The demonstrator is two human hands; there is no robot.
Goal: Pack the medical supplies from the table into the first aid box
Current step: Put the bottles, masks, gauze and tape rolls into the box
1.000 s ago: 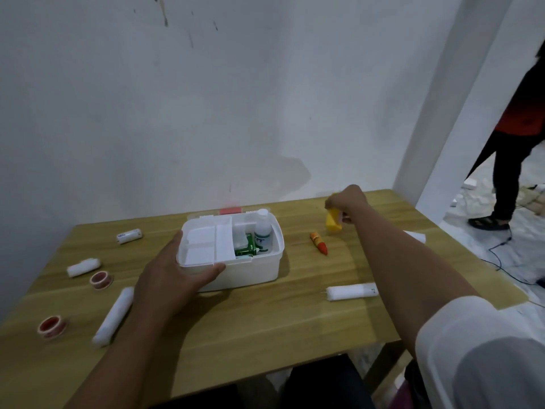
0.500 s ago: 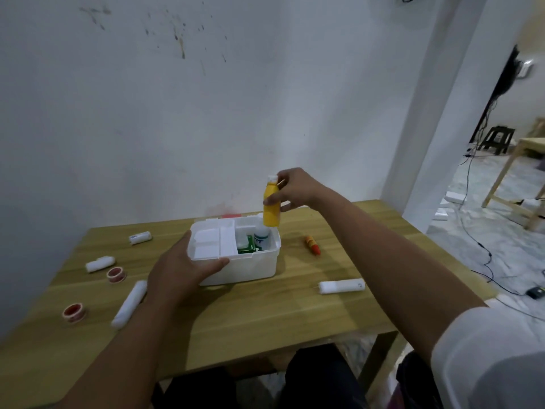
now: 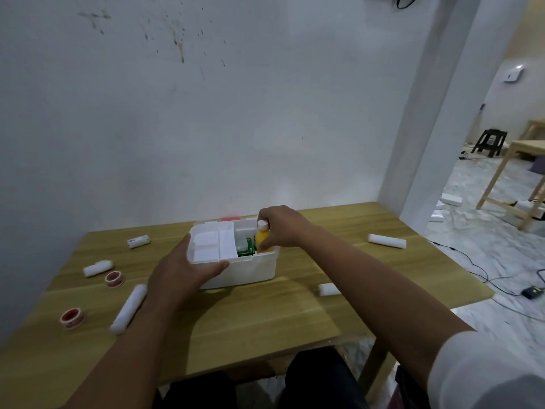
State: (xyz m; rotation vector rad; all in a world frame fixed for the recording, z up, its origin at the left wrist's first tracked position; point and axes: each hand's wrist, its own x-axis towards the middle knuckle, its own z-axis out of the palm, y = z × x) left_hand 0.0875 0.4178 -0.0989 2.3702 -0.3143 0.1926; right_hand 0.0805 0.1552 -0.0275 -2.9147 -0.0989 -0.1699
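Observation:
The white first aid box (image 3: 253, 268) stands open mid-table, with a white divided tray in its left half and green packets in the right. My right hand (image 3: 284, 228) grips a yellow bottle (image 3: 262, 241) with a white cap, held upright and partly down in the box's right compartment. My left hand (image 3: 182, 271) clasps the box's front left corner. White bandage rolls lie around: one long roll (image 3: 129, 309) front left, two short ones (image 3: 98, 267) (image 3: 138, 241) further back, one (image 3: 386, 241) at the right, and one (image 3: 328, 289) half hidden by my right forearm. Two red tape rolls (image 3: 114, 278) (image 3: 72, 317) lie at the left.
The wooden table (image 3: 265, 317) stands against a white wall. A white pillar (image 3: 436, 113) rises behind the table's right corner. Cables and a small device (image 3: 533, 291) lie on the marble floor at the right, beyond them another wooden table (image 3: 528, 149) and a dark stool (image 3: 489, 141).
My right hand picked the yellow bottle off the table, carried it left over the box and lowered it into the right compartment. The left hand stayed on the box.

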